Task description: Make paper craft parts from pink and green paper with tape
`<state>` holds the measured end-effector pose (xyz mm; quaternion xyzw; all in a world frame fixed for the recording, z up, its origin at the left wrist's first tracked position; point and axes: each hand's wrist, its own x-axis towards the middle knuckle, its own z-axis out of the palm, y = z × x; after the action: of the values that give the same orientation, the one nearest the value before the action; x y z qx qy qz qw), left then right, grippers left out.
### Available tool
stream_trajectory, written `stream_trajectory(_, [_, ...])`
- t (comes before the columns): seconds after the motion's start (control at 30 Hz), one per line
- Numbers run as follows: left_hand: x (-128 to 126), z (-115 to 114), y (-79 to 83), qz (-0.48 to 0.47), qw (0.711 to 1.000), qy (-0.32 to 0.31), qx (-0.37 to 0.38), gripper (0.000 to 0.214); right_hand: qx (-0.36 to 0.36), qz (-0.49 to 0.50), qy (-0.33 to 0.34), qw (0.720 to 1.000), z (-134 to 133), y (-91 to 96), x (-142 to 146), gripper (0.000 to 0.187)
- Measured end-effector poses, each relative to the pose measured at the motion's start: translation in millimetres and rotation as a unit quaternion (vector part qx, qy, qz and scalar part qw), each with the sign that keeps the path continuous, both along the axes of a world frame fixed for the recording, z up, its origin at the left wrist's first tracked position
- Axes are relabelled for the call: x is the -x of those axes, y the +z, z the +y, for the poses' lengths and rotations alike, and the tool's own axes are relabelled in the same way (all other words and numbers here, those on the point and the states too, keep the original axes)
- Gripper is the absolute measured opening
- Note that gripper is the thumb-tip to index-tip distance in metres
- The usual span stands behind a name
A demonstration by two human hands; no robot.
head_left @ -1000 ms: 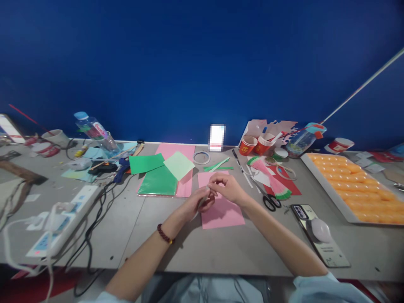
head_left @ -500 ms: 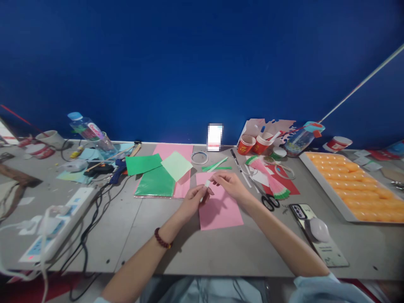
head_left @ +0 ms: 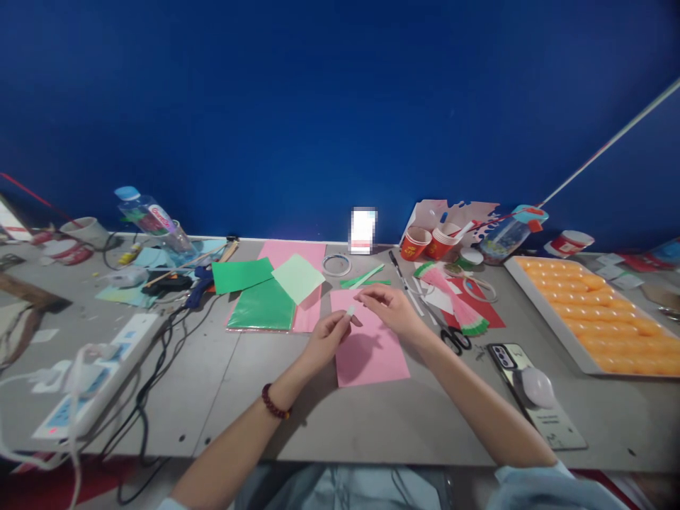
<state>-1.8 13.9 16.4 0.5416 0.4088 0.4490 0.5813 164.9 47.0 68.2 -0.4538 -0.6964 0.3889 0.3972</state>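
A small whitish strip sticks up between the thumb and index finger of my left hand; its material cannot be told. Just to the right, my right hand is in a pinch, fingertips close to the strip but apart from it. Anything in that pinch is too small to make out. Both hands are above a pink paper sheet lying flat on the table. Behind them lie thin green paper strips and a roll of tape.
Left of my hands are green paper, a pale green square and a power strip with cables. On the right lie scissors, a pink-and-green paper fan, a phone and a tray of orange items. Red paper cups stand behind.
My right fingertips have lifted slightly up and away from the whitish strip. My left hand has barely moved and keeps hold of the strip.
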Motion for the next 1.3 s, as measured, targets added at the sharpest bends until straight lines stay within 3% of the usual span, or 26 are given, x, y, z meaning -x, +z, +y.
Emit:
stream_trajectory(0.27, [-1, -1, 1.4, -0.009, 1.000, -0.020, 0.022, 0.034, 0.010, -0.021, 0.032, 0.999, -2, 1.5, 0, 0.014])
stream_trajectory(0.43, [-2, 0, 1.0, -0.014, 0.996, -0.056, 0.061, 0.039, 0.023, 0.010, -0.041, 0.999, 8, -6.0, -7, 0.014])
stream_trajectory(0.6, [-2, 1, 0.9, -0.017, 0.996, -0.050, 0.068, 0.038, 0.028, 0.025, -0.104, 0.994, 23, -9.0, -27, 0.018])
stream_trajectory(0.83, [0, 3, -2.3, -0.030, 0.997, -0.039, 0.068, 0.035, 0.025, 0.029, -0.135, 0.990, 34, -2.3, -53, 0.018])
stream_trajectory(0.93, [1, 4, -3.2, -0.024, 0.998, -0.016, 0.054, 0.034, 0.013, -0.018, -0.148, 0.989, 35, 0.4, -60, 0.015])
stream_trajectory(1.17, [2, 5, -5.8, -0.005, 0.999, -0.012, 0.036, 0.034, -0.172, -0.192, -0.118, 0.959, 22, 9.5, -51, 0.023])
stream_trajectory(1.23, [2, 4, -5.4, 0.002, 0.999, -0.028, 0.034, 0.034, -0.185, -0.197, -0.074, 0.960, 14, 12.8, -41, 0.026])
stream_trajectory(1.3, [2, 3, -4.0, 0.004, 0.999, -0.042, 0.034, 0.035, -0.149, -0.188, 0.019, 0.971, 6, 15.7, -31, 0.026])
